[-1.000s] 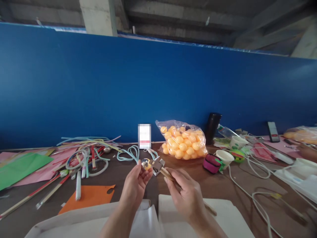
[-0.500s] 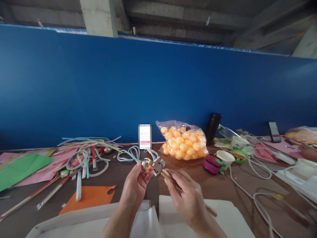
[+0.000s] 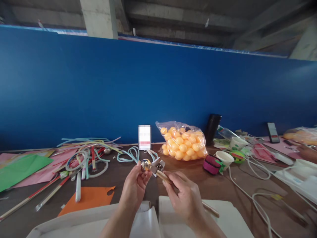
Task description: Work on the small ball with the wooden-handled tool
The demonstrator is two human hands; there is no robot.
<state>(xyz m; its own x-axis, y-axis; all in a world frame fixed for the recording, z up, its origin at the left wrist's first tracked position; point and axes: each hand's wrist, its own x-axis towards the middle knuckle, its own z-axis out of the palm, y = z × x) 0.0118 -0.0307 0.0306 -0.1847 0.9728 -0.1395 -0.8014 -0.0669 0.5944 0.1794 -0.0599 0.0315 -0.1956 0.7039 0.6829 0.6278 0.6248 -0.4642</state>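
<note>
Between the thumb and fingers of my left hand (image 3: 135, 186) is a shiny silver metal ball (image 3: 145, 164) with a yellowish patch. My right hand (image 3: 185, 198) is wrapped around the wooden handle of a small hammer (image 3: 166, 178). Its flat metal head is close beside the ball; whether they touch I cannot tell. Behind the head, partly hidden, a small white box (image 3: 160, 163) holds shiny metal pieces. White sheets (image 3: 229, 215) lie under my hands.
A clear bag of orange balls (image 3: 183, 143) sits behind my hands. To the left lie coloured tubes (image 3: 86, 158), sticks, and paper (image 3: 27, 170). On the right are a black bottle (image 3: 213, 129), a magenta pouch (image 3: 211, 164), paper cups (image 3: 225, 158) and white cables (image 3: 247, 188).
The hammer in my right hand has tilted, so its head is turned at a different angle and the handle's end has shifted slightly right. My left hand keeps the ball nearly still.
</note>
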